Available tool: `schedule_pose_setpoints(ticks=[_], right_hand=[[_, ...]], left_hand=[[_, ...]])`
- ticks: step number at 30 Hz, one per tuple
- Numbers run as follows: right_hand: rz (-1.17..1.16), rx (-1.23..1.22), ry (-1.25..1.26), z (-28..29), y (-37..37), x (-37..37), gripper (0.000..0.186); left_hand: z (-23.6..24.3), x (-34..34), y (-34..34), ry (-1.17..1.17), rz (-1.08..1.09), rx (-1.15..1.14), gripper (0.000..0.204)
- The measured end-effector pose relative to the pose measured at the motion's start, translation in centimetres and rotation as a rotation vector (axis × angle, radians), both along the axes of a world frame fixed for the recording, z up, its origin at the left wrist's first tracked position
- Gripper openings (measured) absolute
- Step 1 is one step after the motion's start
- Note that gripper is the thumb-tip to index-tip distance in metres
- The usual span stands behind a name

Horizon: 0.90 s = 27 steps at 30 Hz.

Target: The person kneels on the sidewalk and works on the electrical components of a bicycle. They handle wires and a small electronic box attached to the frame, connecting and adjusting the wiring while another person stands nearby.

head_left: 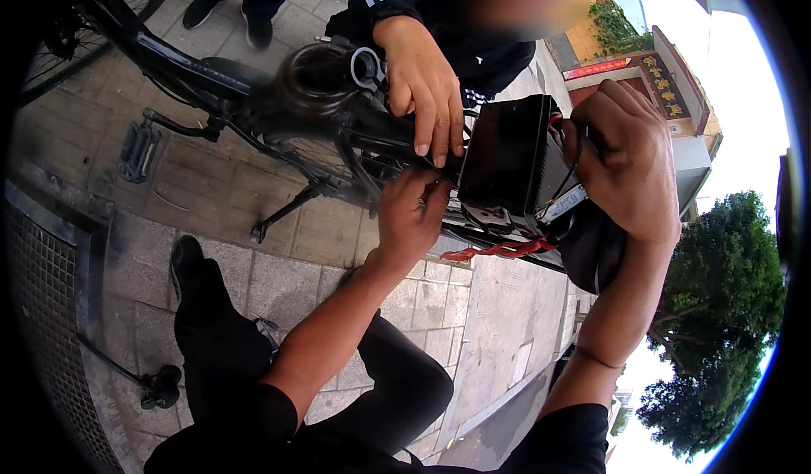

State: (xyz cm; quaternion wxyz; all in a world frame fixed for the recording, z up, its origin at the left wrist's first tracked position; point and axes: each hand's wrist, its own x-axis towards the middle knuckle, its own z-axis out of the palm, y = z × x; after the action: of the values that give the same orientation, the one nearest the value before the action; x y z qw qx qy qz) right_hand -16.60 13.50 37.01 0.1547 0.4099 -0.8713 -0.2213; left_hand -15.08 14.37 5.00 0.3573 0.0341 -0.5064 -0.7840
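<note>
A black box-shaped pack point(504, 157) with glossy sides sits tilted on the rear of a bicycle point(198, 77). My right hand point(625, 157) is curled at its right edge, closed on a thin black cable point(578, 163) that loops down beside the pack. A white-labelled piece point(563, 204) and twisted red wires point(498, 251) show at the pack's lower side. My left hand point(410, 212) is pinched by the bicycle at the pack's left; what its fingertips hold is hidden. Just above it, another person's hand point(427, 94) reaches down, fingertips nearly touching mine.
The bicycle's dark saddle area point(317, 77), a pedal point(138, 151) and a kickstand point(283, 212) lie to the left. A metal grate point(46, 305) borders the paving. Another person's legs point(253, 1) stand at the top left. A dark rounded bag-like thing point(591, 250) hangs beneath my right wrist.
</note>
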Motion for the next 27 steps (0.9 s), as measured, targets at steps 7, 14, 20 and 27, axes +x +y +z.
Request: schedule_pose_setpoints(ticks=[7, 14, 20, 27], right_hand=[[0.023, -0.018, -0.009, 0.0, -0.2, 0.3, 0.018], [-0.066, -0.052, -0.058, -0.1, -0.2, 0.1, 0.014], [-0.174, -0.015, -0.138, -0.4, 0.0, -0.5, 0.013], [-0.092, -0.008, -0.098, -0.4, 0.2, -0.5, 0.013]], left_hand=[[0.4, -0.8, -0.7, 0.023, 0.104, -0.037, 0.014], [0.5, 0.0, -1.7, 0.024, 0.130, -0.195, 0.015], [0.0, 0.8, -0.5, -0.047, -0.134, 0.046, 0.005], [0.0, 0.7, -0.5, -0.034, -0.136, 0.058, 0.008]])
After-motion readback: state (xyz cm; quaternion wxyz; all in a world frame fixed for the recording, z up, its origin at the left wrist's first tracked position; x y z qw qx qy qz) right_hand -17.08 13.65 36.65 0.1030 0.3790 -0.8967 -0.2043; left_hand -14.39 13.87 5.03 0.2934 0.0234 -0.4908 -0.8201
